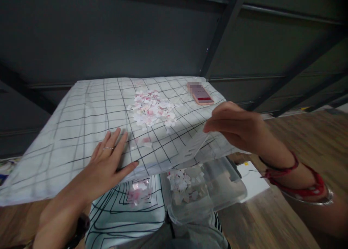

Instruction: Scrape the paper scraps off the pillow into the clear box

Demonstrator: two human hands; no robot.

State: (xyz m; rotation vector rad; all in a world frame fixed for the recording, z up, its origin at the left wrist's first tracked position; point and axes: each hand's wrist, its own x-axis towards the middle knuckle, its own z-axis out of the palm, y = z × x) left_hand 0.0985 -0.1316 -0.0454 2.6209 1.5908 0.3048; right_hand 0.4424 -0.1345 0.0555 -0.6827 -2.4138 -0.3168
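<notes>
My left hand point(107, 162) lies flat on the checked tablecloth point(81, 115), fingers spread, holding nothing. A few loose paper pieces point(146, 142) lie just beyond its fingertips. My right hand point(233, 124) is closed in a pinch on a thin whitish strip point(197, 144), held slanting over the front edge of the table; blur hides its exact kind. A pile of small white and pinkish paper pieces point(152, 109) sits mid-table. Below the table edge, a clear plastic container point(225, 191) holds more paper pieces point(181, 182).
A phone point(201, 94) with a pink case lies at the table's right rear. A clear packet point(140, 193) with pinkish contents rests on a patterned light-blue surface point(116, 218) over the lap. White paper point(255, 182) lies right of the container. Dark panels point(122, 31) stand behind the table.
</notes>
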